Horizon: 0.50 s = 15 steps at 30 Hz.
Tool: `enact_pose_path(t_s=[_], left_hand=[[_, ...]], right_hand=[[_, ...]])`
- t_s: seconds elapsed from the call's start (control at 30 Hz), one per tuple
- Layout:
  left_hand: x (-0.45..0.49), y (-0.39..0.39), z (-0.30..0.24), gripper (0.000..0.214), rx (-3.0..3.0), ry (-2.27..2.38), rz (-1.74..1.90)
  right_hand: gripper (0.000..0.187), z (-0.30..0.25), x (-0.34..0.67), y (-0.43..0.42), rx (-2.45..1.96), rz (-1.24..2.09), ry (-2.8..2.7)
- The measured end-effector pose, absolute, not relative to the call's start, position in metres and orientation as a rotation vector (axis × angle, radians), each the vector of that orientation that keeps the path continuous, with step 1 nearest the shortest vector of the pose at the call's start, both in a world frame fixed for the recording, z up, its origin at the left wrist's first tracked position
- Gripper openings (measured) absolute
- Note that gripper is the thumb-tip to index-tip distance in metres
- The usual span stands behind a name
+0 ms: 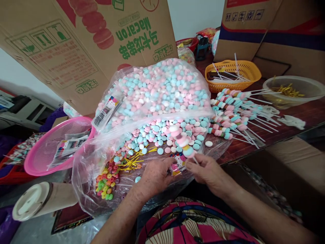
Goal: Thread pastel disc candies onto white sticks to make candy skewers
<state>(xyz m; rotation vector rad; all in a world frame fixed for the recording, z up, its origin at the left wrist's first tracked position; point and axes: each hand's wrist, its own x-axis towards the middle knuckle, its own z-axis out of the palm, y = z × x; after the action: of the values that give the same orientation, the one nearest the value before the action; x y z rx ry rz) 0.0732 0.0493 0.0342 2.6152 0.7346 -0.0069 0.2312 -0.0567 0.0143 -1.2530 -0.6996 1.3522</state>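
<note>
My right hand (207,172) is closed on the lower end of a candy skewer (188,151), its pink, white, yellow and blue pieces tilted up and away from me. Just left of it, my left hand (156,176) pinches a small printed plastic bag (179,162) with coloured dots; part of the bag is hidden by the fingers. Beyond both hands, a large clear bag (157,88) spills pink, blue and white candies (154,134). Gold twist ties (131,163) and fruit-coloured ring candies (108,179) lie to the left of my left hand.
Finished-looking candy skewers (228,113) are piled at right. Behind them stand a yellow basket (250,73) with sticks and a clear bowl (309,84) of gold ties. A pink basket (38,156) and lidded cup (56,200) are at left. Large cardboard boxes (106,67) rise behind.
</note>
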Motion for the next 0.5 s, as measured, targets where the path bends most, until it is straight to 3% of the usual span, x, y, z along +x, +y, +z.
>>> enact_pose_path(t_s=[0.13, 0.27, 0.4, 0.5], left_hand=[[0.074, 0.044, 0.025, 0.02, 2.654, 0.889, -0.097], [0.061, 0.046, 0.019, 0.039, 2.3, 0.965, 0.102], [0.05, 0.049, 0.014, 0.016, 2.009, 0.928, 0.31], [0.049, 0.047, 0.015, 0.019, 1.814, 0.849, 0.358]], right_hand=[[0.038, 0.008, 0.214, -0.043, -1.248, 1.439, -0.794], [0.038, 0.006, 0.22, -0.04, -1.322, 1.332, -0.661], [0.04, 0.002, 0.226, -0.042, -1.35, 1.241, -0.591], [0.039, 0.0, 0.228, -0.043, -1.36, 1.196, -0.653]])
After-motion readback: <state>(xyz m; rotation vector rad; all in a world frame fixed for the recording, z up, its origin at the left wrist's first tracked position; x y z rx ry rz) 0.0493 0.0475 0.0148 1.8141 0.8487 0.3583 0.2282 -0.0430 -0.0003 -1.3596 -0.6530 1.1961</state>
